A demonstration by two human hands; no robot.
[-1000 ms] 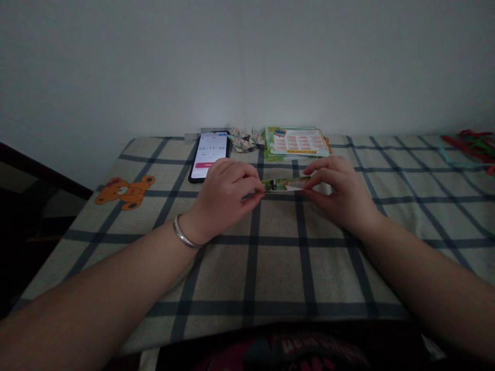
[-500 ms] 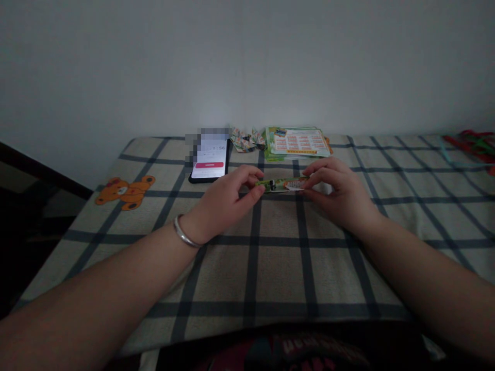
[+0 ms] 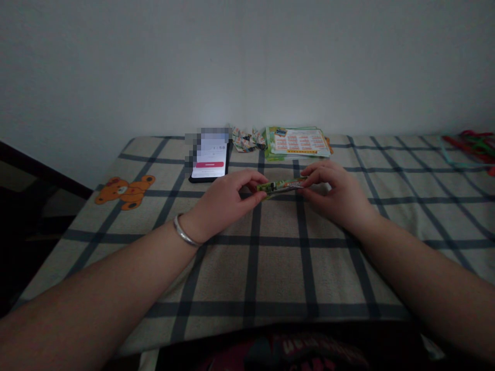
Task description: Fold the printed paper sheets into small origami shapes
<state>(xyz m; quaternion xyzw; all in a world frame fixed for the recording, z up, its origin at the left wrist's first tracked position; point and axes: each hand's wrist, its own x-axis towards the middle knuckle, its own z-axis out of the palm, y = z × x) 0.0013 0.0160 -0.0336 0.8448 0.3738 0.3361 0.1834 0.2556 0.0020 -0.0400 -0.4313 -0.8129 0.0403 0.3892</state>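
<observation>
Between my two hands is a narrow strip of folded printed paper (image 3: 282,186), mostly green with some orange and white. My left hand (image 3: 235,198) pinches its left end between thumb and fingers, and a silver bangle circles that wrist. The right end is pinched by my right hand (image 3: 332,190). Behind the strip lies a stack of printed calendar cards (image 3: 297,141) with green edges. Beside the stack sits a folded paper piece (image 3: 247,139) with a multicoloured pattern.
A lit phone (image 3: 209,159) lies to the left of the folded piece. An orange bear figure (image 3: 126,192) is at the left on the checked tablecloth (image 3: 278,278). Red and green strands (image 3: 474,147) lie at the far right, and a pale wall (image 3: 247,62) rises behind.
The right end of the strip looks pressed flatter, its white flap less visible. The strip has tilted slightly, and my right fingers have shifted a little to the left.
</observation>
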